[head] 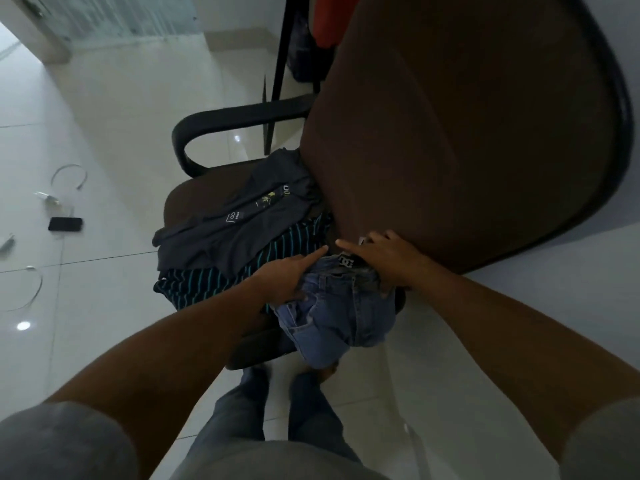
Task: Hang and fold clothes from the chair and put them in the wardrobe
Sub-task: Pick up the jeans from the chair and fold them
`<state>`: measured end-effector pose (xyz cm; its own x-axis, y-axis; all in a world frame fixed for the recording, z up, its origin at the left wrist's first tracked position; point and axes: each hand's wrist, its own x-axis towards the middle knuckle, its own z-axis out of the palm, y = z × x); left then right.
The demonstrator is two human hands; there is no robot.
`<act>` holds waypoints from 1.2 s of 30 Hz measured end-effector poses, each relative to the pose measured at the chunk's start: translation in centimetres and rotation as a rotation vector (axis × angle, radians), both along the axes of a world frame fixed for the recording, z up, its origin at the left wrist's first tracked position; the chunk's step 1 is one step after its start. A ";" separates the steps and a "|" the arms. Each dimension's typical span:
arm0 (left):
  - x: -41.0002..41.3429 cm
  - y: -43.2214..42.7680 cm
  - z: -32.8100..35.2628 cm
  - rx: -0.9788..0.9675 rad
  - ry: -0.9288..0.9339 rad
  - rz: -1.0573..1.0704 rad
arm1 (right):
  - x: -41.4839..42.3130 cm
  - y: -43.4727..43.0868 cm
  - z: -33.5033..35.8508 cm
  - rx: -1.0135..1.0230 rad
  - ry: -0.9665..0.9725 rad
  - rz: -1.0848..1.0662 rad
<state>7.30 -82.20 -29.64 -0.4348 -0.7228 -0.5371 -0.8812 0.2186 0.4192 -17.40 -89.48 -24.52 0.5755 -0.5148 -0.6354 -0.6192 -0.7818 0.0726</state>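
A brown office chair point(467, 133) stands in front of me with clothes piled on its seat. Blue jeans point(339, 317) hang over the seat's near edge. My left hand point(287, 278) grips the jeans at the left of the waistband, index finger pointing out. My right hand point(384, 261) grips the waistband at the right, beside the chair's backrest. A dark grey T-shirt point(235, 220) lies on top of the pile to the left. Under it lies a dark shirt with teal stripes point(207, 282).
The chair's black armrest point(221, 123) curves at the far left. On the white tiled floor to the left lie a black phone point(65, 224), white cables point(69, 174) and small items. A red cloth point(329, 19) hangs behind the chair. My legs and feet point(277, 403) stand below the seat.
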 end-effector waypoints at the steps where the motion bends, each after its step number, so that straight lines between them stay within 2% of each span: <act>1: 0.0 0.3 0.2 -0.034 0.005 -0.018 | -0.1 0.1 0.1 0.014 -0.010 0.020; 5: 0.0 1.2 1.0 -0.156 0.002 -0.082 | -0.6 0.7 -0.7 -0.009 -0.064 0.114; 10: 0.7 1.9 0.7 -0.193 -0.077 -0.138 | -1.9 1.5 -1.2 -0.059 -0.141 0.167; 15: 1.4 2.0 0.7 -0.085 -0.097 -0.144 | -2.2 1.5 -1.0 -0.061 -0.043 0.317; 19: 2.1 1.6 1.3 -0.020 -0.063 -0.170 | -2.4 2.0 -1.7 -0.097 -0.112 0.389; 21: 2.6 1.4 1.6 -0.033 -0.069 -0.210 | -2.6 2.2 -2.4 -0.180 -0.123 0.423; 24: 3.2 0.8 3.2 -0.083 -0.134 -0.307 | -2.8 2.7 -1.4 -0.262 -0.182 0.393; 27: 3.4 0.3 5.9 -0.154 -0.178 -0.445 | -2.5 2.9 1.2 -0.213 -0.190 0.418; 31: 3.8 -1.2 10.0 -0.250 -0.264 -0.592 | -2.7 3.4 5.5 -0.168 -0.050 0.265; 36: 5.2 -4.5 16.4 -0.360 -0.338 -0.687 | -2.1 4.2 10.7 -0.340 -0.129 0.174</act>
